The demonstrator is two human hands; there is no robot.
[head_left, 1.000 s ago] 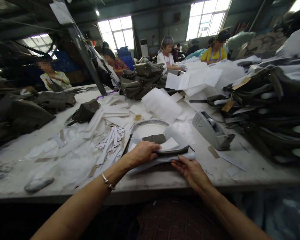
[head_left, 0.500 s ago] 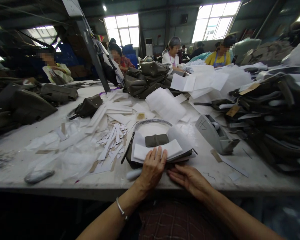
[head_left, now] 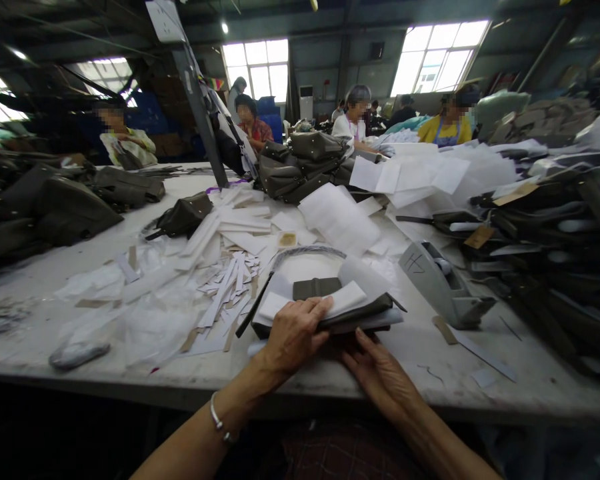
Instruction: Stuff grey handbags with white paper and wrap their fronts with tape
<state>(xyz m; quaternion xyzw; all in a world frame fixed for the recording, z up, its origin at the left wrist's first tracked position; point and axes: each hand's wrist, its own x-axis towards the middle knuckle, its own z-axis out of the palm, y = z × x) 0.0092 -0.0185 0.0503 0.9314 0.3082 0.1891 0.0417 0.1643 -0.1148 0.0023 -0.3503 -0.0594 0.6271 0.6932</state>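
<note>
A dark olive handbag [head_left: 347, 325] lies at the table's front edge, its grey wrapped handle [head_left: 307, 251] arching away from me. On top of it rest a folded white foam sheet [head_left: 347, 297] and a small olive strap-banded piece [head_left: 314, 288], like a wallet. My left hand [head_left: 294, 337] is closed over the near edge of the foam and bag, fingers on top. With its fingers stretched out, my right hand [head_left: 383, 373] touches the bag's near lower edge; some fingertips are hidden beneath it.
A grey tape dispenser [head_left: 443, 283] stands right of the bag. Paper strips [head_left: 225, 287] and clear plastic [head_left: 155, 323] are scattered left. Dark bags are stacked at right [head_left: 570, 267] and piled at left [head_left: 55, 207]. Several people sit across the table.
The bag's near edge has been lifted and tilted up on the right. My left hand has shifted left and tightened on the edge; my right fingers have moved up under it. The view has shifted slightly.
</note>
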